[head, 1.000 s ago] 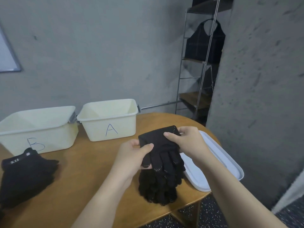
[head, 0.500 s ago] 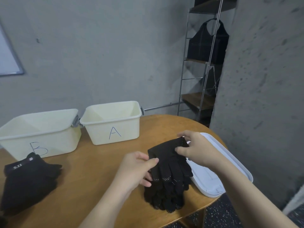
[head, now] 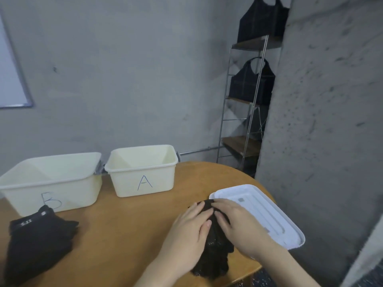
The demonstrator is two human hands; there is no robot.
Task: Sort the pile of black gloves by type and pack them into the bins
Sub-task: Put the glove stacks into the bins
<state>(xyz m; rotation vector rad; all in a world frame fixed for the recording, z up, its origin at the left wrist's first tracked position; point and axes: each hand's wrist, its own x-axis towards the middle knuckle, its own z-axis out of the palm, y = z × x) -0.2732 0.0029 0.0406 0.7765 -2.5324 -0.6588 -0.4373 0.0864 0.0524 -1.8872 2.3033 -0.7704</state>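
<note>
Round wooden surface carries everything. Back left: cream plastic bin marked B, and just beside it, to the right, cream plastic bin marked A; both look empty inside. White plastic lid lies flat at right edge, partly overhanging. Front left: heap of black gloves w/ white logo tag, just in front of bin B. Front centre-right: stack of black dotted-grip gloves, touching the lid's near edge. Left hand & right hand both rest flat on top of that stack, fingers straight, pressing down, gripping nothing.
</note>
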